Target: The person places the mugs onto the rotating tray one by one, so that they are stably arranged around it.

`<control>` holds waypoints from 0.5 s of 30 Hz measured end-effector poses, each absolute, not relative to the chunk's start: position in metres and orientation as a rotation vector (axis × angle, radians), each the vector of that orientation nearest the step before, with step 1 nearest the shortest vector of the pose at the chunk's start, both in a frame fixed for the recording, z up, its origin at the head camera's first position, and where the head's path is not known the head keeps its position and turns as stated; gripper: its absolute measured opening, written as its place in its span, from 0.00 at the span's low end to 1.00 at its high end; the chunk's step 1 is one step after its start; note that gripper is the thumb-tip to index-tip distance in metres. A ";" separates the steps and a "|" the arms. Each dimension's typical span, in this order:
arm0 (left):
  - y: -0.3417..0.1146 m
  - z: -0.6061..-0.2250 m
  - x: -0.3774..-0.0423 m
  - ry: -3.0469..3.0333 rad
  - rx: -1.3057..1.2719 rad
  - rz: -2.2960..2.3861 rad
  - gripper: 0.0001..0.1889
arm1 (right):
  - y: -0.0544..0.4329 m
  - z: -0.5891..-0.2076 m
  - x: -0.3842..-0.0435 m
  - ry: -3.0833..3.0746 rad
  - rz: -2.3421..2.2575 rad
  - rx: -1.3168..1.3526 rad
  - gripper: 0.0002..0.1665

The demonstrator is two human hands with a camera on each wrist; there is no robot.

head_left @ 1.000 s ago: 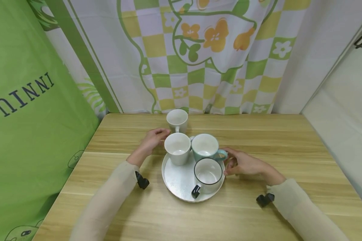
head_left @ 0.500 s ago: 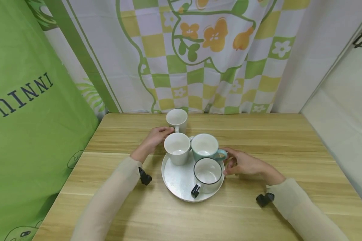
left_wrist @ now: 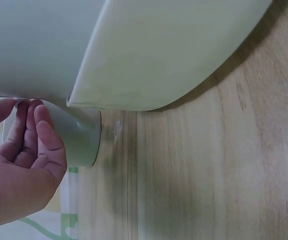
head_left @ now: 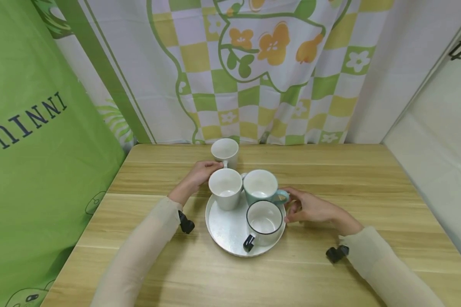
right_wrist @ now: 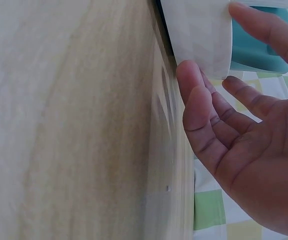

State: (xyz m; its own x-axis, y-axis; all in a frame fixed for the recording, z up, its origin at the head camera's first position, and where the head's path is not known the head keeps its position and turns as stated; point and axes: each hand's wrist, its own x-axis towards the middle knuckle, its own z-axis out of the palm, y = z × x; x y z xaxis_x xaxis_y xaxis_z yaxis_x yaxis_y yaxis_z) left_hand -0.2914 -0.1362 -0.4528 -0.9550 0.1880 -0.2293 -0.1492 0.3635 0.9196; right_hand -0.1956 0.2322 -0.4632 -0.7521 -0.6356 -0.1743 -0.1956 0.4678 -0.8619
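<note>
A round silver tray (head_left: 230, 228) bears three mugs: a white mug (head_left: 226, 187), a turquoise mug (head_left: 259, 184) and a white mug with a black rim (head_left: 265, 219). Behind the tray, another white mug (head_left: 230, 154) stands on the table, its handle facing the front. My left hand (head_left: 201, 174) pinches that handle between thumb and fingertips; in the left wrist view the nearer mug partly hides the contact. At the tray's right edge is my right hand (head_left: 309, 207), fingers loosely bent, with thumb and fingertips by the tray's wall (right_wrist: 199, 40).
The wooden table (head_left: 330, 273) reaches a patterned curtain (head_left: 269, 85) at the back. A green cloth (head_left: 30, 179) hangs on the left and a white sheet (head_left: 442, 128) on the right.
My left hand has moved slightly right and away from me, from beside the back white mug onto its handle. My right hand and the mugs have stayed put.
</note>
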 end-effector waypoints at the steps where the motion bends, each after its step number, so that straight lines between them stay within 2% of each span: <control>1: -0.136 -0.453 -0.292 2.337 0.038 1.618 0.21 | 0.232 -0.463 -0.195 2.243 -1.225 -0.689 0.50; 15: -0.148 -0.454 -0.295 2.171 -0.019 1.808 0.20 | 0.232 -0.464 -0.196 2.240 -1.209 -0.679 0.52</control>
State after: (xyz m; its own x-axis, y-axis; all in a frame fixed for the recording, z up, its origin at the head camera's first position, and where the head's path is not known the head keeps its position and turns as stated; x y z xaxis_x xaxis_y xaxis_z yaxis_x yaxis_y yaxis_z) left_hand -0.2952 -0.1482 -0.4544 -0.9503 0.1892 -0.2474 -0.2092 0.2009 0.9570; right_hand -0.1960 0.2318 -0.4640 -0.7495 -0.6338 -0.1912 -0.1879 0.4806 -0.8566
